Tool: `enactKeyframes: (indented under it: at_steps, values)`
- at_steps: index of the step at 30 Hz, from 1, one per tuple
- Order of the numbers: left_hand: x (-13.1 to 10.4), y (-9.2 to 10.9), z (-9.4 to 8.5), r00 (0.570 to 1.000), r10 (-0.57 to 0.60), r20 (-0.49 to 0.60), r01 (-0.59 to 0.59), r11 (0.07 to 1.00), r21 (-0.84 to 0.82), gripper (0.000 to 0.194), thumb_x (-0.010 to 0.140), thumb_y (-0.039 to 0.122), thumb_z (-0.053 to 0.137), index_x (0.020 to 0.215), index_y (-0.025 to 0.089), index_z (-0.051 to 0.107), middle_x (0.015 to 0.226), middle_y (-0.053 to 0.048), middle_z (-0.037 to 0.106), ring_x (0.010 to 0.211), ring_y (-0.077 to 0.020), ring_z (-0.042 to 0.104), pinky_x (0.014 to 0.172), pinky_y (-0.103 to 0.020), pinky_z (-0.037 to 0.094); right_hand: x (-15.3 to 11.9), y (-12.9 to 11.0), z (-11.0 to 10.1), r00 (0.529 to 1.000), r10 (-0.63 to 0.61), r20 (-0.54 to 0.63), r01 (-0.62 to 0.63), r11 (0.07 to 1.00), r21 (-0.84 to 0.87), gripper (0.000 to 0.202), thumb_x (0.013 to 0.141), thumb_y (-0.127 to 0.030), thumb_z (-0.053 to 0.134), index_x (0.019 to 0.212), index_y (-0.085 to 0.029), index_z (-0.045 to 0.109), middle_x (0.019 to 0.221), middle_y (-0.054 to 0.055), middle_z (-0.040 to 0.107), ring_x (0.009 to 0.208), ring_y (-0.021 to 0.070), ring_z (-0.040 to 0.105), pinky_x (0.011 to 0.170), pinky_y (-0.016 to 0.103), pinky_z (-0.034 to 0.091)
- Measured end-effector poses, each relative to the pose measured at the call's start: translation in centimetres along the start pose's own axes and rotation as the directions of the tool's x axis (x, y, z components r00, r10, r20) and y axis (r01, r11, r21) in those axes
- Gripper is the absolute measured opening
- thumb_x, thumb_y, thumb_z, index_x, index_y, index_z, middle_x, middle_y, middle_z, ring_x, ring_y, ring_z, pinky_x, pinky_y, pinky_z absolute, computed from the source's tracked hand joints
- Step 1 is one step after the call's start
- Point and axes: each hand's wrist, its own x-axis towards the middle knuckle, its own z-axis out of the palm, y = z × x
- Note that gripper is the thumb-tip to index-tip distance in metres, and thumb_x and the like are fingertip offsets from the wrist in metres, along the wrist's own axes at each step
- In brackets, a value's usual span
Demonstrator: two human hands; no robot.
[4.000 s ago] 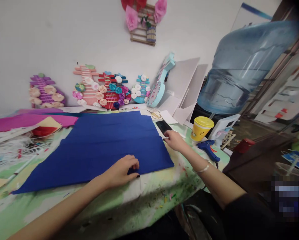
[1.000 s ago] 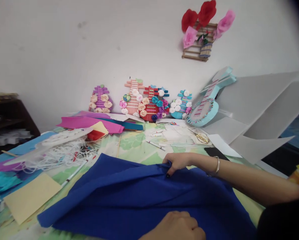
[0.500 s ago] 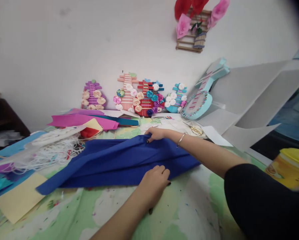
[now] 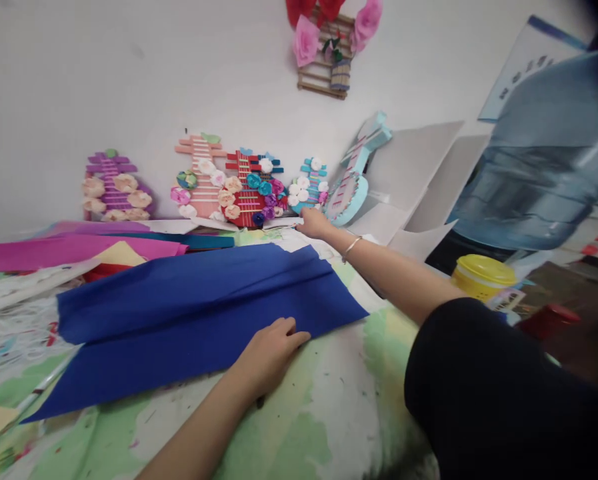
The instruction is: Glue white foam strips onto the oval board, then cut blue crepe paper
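A sheet of blue crepe-like paper lies creased across the table. My left hand rests on its near edge, fingers loosely stretched, palm down. Beyond the sheet, my right hand reaches to the back of the table. It is apart from the paper, close to the small turquoise flower-trimmed lute-shaped craft. Its fingertips are small and blurred, so whether they grip anything is unclear. A silver bracelet circles that wrist.
Decorated lute-shaped crafts, including a purple one and a large pale-blue one, lean along the wall. Pink paper and white strings lie left. A yellow-lidded tub and a water bottle stand right.
My right hand has let go of the blue paper and moved to the back of the table. The sheet now lies flatter. The view has turned right.
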Motion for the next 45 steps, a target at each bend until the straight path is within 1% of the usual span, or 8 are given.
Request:
enactKeyframes:
  at_steps: [6, 11, 15, 21, 27, 32, 38, 45]
  values:
    - [0.2, -0.2, 0.4, 0.998, 0.041, 0.050, -0.042, 0.999, 0.010, 0.036, 0.093, 0.025, 0.035, 0.124, 0.030, 0.054, 0.086, -0.005, 0.052, 0.078, -0.0172, 0.048, 0.064, -0.026, 0.037, -13.9, 6.8, -4.2, 0.979, 0.002, 0.205, 0.029, 0.988, -0.150, 0.025, 0.082, -0.027, 0.053, 0.102, -0.012, 0.060, 0.099, 0.013, 0.065, 0.094, 0.0230, 0.059, 0.078, 0.028, 0.042]
    - [0.4, 0.1, 0.6, 0.994, 0.034, 0.105, -0.040, 0.998, 0.053, 0.040, 0.093, 0.025, 0.031, 0.129, 0.031, 0.049, 0.089, -0.007, 0.053, 0.079, -0.0191, 0.048, 0.065, -0.028, 0.036, -25.9, 11.4, -2.8, 0.919, 0.192, 0.345, -0.093, 0.955, -0.283, 0.018, 0.078, -0.023, 0.053, 0.084, -0.009, 0.063, 0.084, 0.019, 0.065, 0.081, 0.0306, 0.063, 0.064, 0.034, 0.043]
    - [1.9, 1.2, 0.0, 0.988, 0.039, 0.150, -0.048, 0.997, 0.053, 0.042, 0.092, 0.023, 0.031, 0.128, 0.031, 0.051, 0.090, -0.007, 0.053, 0.081, -0.0193, 0.049, 0.067, -0.028, 0.037, -30.0, 13.5, -1.1, 0.903, 0.250, 0.348, -0.149, 0.945, -0.291, 0.020, 0.078, -0.022, 0.053, 0.090, -0.008, 0.060, 0.092, 0.020, 0.062, 0.088, 0.0318, 0.061, 0.069, 0.035, 0.043]
    - [7.0, 2.6, 0.5, 0.974, 0.158, 0.162, -0.158, 0.987, -0.012, 0.041, 0.088, 0.020, 0.035, 0.122, 0.031, 0.056, 0.090, -0.006, 0.052, 0.080, -0.0170, 0.050, 0.066, -0.025, 0.037, -32.0, 15.0, -0.9, 0.915, 0.282, 0.290, -0.224, 0.950, -0.217, 0.023, 0.080, -0.026, 0.051, 0.098, -0.012, 0.052, 0.102, 0.017, 0.056, 0.086, 0.0250, 0.061, 0.069, 0.031, 0.043]
    - [11.0, 3.0, 2.9, 0.951, 0.283, 0.126, -0.267, 0.955, -0.131, 0.042, 0.089, 0.019, 0.038, 0.121, 0.040, 0.055, 0.082, -0.002, 0.050, 0.077, -0.0154, 0.047, 0.064, -0.024, 0.034, -33.1, 16.0, 0.4, 0.956, 0.195, 0.217, -0.193, 0.981, -0.033, 0.008, 0.081, -0.023, 0.050, 0.086, -0.016, 0.051, 0.088, 0.010, 0.060, 0.086, 0.0229, 0.059, 0.072, 0.029, 0.042]
    - [11.8, 2.4, 4.6, 0.976, 0.214, -0.037, -0.213, 0.915, -0.343, 0.042, 0.086, 0.011, 0.040, 0.108, 0.034, 0.066, 0.077, -0.002, 0.051, 0.074, -0.0136, 0.048, 0.068, -0.025, 0.038, -31.5, 16.4, -0.8, 0.991, 0.059, 0.122, -0.071, 0.993, 0.094, 0.017, 0.084, -0.022, 0.048, 0.098, -0.014, 0.053, 0.094, 0.012, 0.058, 0.087, 0.0221, 0.056, 0.075, 0.031, 0.042]
    - [11.8, 1.2, 5.2, 0.987, -0.071, -0.144, -0.036, 0.777, -0.628, 0.033, 0.076, 0.008, 0.048, 0.098, 0.021, 0.069, 0.092, -0.003, 0.059, 0.063, -0.0092, 0.050, 0.057, -0.022, 0.041, -27.6, 17.1, -0.2, 0.985, -0.017, 0.173, 0.011, 0.999, 0.036, 0.025, 0.077, -0.006, 0.048, 0.099, -0.012, 0.058, 0.092, 0.013, 0.057, 0.088, 0.0244, 0.054, 0.076, 0.033, 0.041]
    - [11.9, 1.4, 5.8, 0.953, -0.017, -0.303, -0.109, 0.913, -0.393, 0.033, 0.075, 0.003, 0.048, 0.090, 0.021, 0.071, 0.104, -0.007, 0.062, 0.101, -0.0219, 0.051, 0.092, -0.040, 0.040, -26.1, 17.6, 2.6, 0.985, -0.029, 0.171, 0.020, 0.998, 0.053, 0.027, 0.075, -0.004, 0.049, 0.099, -0.013, 0.058, 0.094, 0.013, 0.056, 0.091, 0.0233, 0.053, 0.077, 0.031, 0.041]
